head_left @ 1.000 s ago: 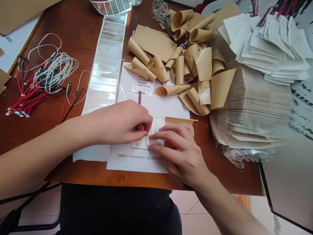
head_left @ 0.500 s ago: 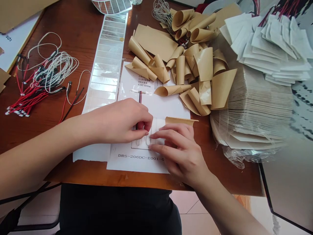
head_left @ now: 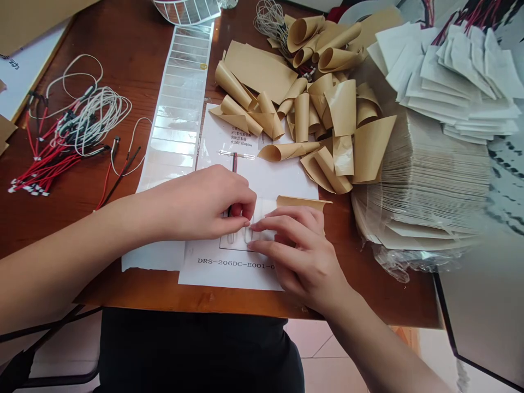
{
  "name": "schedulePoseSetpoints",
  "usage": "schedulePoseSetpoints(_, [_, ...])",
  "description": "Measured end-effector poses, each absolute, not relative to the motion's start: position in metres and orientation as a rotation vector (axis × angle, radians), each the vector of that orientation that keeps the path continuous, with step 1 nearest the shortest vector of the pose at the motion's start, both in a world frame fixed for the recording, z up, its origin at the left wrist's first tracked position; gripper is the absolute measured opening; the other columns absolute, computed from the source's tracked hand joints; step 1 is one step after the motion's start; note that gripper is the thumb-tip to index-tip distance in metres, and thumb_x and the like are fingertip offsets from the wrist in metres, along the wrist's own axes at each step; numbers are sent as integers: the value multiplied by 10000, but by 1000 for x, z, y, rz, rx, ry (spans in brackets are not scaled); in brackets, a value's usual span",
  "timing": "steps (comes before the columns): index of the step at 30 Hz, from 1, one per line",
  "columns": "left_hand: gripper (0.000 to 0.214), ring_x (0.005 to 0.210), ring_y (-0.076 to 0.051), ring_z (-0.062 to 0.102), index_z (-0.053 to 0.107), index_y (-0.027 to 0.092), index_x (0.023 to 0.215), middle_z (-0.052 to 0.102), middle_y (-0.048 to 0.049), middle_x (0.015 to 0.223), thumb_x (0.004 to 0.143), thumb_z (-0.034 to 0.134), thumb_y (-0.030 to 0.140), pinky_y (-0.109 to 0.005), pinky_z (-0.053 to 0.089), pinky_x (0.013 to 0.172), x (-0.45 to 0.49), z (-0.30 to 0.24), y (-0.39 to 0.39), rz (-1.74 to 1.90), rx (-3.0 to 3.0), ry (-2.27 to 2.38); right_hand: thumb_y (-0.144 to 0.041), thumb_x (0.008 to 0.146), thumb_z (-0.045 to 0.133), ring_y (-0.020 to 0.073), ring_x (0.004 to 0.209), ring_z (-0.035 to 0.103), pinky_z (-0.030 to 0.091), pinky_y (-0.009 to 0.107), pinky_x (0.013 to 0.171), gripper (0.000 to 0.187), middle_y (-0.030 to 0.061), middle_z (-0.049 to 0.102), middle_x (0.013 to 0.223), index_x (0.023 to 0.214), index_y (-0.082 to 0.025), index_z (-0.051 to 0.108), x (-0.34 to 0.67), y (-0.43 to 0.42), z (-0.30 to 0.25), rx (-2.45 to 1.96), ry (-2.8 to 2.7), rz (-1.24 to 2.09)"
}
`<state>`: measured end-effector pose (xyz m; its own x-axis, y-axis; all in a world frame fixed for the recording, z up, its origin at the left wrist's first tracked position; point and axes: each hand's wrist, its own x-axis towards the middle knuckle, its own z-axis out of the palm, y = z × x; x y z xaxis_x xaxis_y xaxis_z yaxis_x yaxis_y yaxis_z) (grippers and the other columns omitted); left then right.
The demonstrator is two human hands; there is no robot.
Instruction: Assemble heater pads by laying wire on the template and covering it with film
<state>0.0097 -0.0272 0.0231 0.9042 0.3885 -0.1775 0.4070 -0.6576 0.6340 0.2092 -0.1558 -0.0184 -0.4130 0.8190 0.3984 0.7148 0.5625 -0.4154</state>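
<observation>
A thin white wire point(head_left: 248, 234) lies in narrow bends on a printed sheet point(head_left: 229, 275) lettered DRS-206DC. My left hand point(head_left: 223, 202) is closed in a pinch on the wire, thumb against bent index finger. From the right, my right hand point(head_left: 301, 245) holds the wire's bend with its fingertips, close to the left thumb. A dark lead with some red point(head_left: 234, 162) runs down the sheet under my left hand, and clear tape crosses its upper end. Part of the wire is hidden beneath the fingers.
Curled brown paper pieces point(head_left: 303, 117) lie beyond the hands. To the right stands a tall stack of white pads point(head_left: 426, 169) in plastic, with wired pads point(head_left: 462, 76) on top. Red and white wire bundles point(head_left: 85, 125) lie left, beside a strip of clear labels point(head_left: 176, 103).
</observation>
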Motion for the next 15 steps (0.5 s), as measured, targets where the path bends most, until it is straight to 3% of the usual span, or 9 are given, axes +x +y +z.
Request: schedulePoseSetpoints(15, [89, 729, -127, 603, 738, 195, 834, 679, 9, 794, 869, 657, 185, -253, 395, 660, 11, 18, -28, 17, 2392, 607, 12, 886, 517, 244, 1089, 593, 405, 436, 868, 348, 47, 734, 1129, 984, -255, 717, 209, -157, -19, -1252, -2254, 259])
